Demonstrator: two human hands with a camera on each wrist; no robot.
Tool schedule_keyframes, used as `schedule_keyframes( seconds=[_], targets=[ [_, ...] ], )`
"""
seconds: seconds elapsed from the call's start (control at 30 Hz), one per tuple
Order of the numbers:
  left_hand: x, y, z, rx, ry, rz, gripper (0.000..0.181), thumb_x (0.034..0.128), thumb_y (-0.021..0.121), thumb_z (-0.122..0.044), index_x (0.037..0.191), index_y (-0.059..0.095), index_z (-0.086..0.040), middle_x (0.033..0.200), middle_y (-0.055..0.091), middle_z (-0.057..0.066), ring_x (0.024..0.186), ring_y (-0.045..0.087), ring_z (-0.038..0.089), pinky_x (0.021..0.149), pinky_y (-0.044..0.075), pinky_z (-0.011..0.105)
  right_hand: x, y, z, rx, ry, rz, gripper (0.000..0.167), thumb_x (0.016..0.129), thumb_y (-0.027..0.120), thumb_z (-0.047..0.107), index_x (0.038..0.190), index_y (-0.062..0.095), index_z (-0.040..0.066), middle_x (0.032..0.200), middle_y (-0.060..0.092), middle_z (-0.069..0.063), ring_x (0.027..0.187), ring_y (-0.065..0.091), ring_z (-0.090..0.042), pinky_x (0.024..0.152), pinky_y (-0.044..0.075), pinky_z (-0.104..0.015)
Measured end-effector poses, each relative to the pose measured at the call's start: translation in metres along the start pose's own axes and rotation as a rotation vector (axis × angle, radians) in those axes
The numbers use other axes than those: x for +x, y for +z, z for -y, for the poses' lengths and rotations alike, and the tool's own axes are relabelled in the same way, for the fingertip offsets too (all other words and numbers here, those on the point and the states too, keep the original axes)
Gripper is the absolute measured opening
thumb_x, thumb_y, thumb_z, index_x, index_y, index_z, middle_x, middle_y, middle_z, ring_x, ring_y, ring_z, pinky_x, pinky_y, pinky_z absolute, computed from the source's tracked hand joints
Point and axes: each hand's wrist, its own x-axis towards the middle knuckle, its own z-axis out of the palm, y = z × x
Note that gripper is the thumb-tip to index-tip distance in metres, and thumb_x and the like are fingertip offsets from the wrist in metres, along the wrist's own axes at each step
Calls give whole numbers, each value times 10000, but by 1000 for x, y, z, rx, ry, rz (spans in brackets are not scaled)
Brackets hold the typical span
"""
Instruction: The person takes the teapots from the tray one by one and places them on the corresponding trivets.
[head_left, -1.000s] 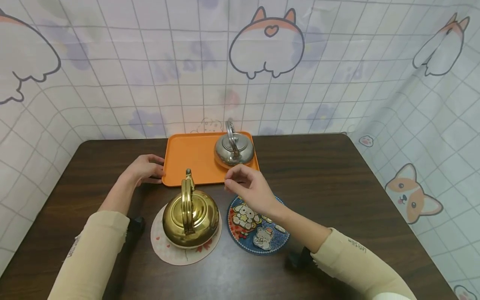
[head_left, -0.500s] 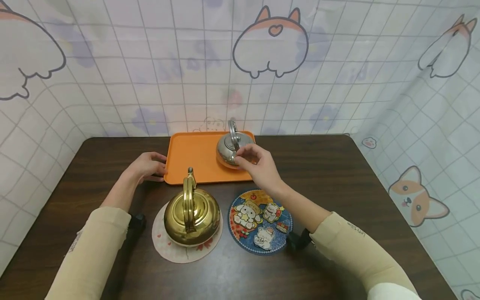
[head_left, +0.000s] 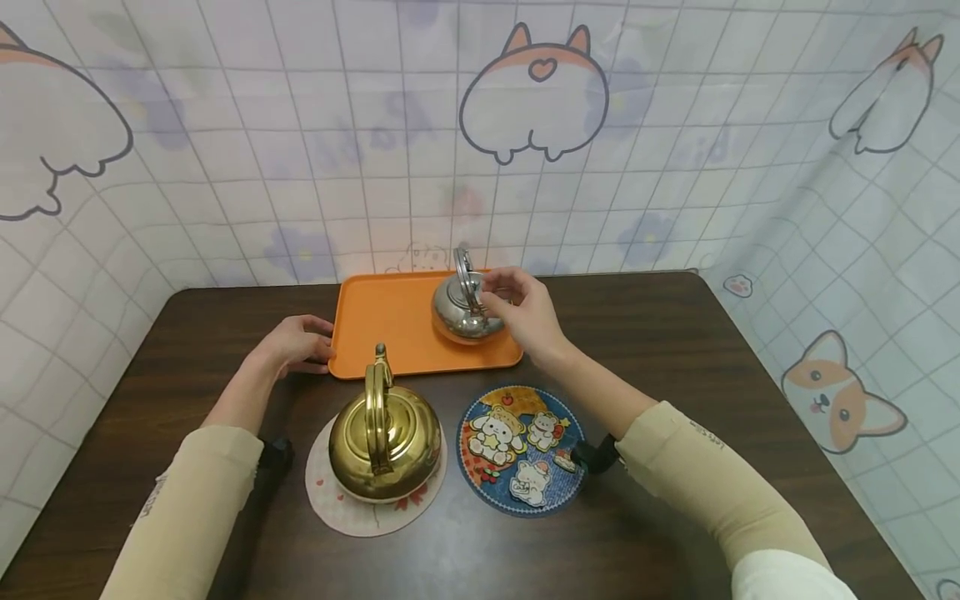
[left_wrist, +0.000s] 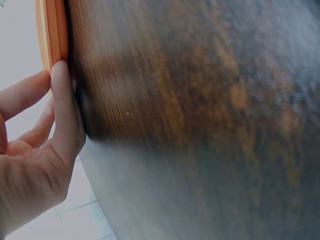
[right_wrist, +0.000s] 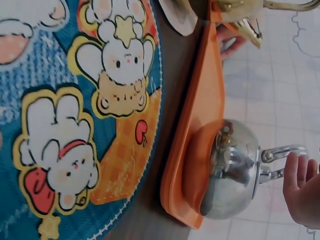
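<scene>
A silver kettle with an upright handle stands on the right end of an orange tray. My right hand is beside that kettle, fingers bent toward its handle; in the right wrist view the fingertips overlap the handle, and contact cannot be told. On the left, my left hand touches the tray's short edge with its fingertips; the left wrist view shows the fingers against the tray rim. Nearer to me, a gold kettle sits on a pale pink round mat.
A blue round mat with cartoon animals lies right of the gold kettle. Everything stands on a dark wooden table. Behind it hangs a white tiled-pattern wall cloth with corgi drawings.
My right hand has moved from above the blue mat away from me, up to the silver kettle's handle. The left hand stays at the tray's edge. The kettles have not visibly moved.
</scene>
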Motion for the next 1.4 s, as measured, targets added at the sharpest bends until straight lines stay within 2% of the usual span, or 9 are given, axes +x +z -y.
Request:
schedule_keyframes(
  seconds=[0.27,0.5,0.67,1.0,1.17,1.4],
  targets=[
    [0,2,4,-7,19,-13,585,998,568,57,1512,293,105,1399,466,339,851,652,174,773,621,349,13,-1,-5,-52,44,-24,305,1004,649,24,1273,577,-100,1140,625,-161,1054,610,-273,918,566,-479],
    [1,1,3,-4,31,-11,592,999,572,51,1518,291,104,1410,461,346,875,653,182,775,620,349,19,-5,-7,-97,60,-22,311,1004,655,36,1281,587,-87,1142,621,-153,1062,603,-271,899,570,-390],
    [1,2,3,2,29,-18,588,995,569,48,1513,296,103,1383,480,331,866,648,185,770,620,348,22,-5,-10,-168,51,-10,306,1001,669,70,1274,607,-53,1160,625,-145,1076,590,-265,879,550,-352],
    [0,1,5,10,50,-13,580,997,551,48,1513,293,112,1370,498,339,873,654,189,773,618,351,28,2,-14,-204,69,55,396,989,709,124,1327,559,-17,1202,614,-152,1104,596,-285,889,546,-411],
    [2,1,6,4,47,-14,584,997,556,44,1515,294,108,1367,510,331,866,655,177,771,619,350,30,8,-14,-263,60,56,363,981,727,164,1286,588,26,1194,642,-131,1088,606,-266,906,541,-384],
    [3,1,7,4,45,-21,580,996,562,52,1511,300,107,1357,511,325,857,654,168,763,620,344,32,14,-9,-319,48,54,249,991,714,163,1184,631,30,1090,651,-104,998,612,-248,826,543,-344]
  ],
)
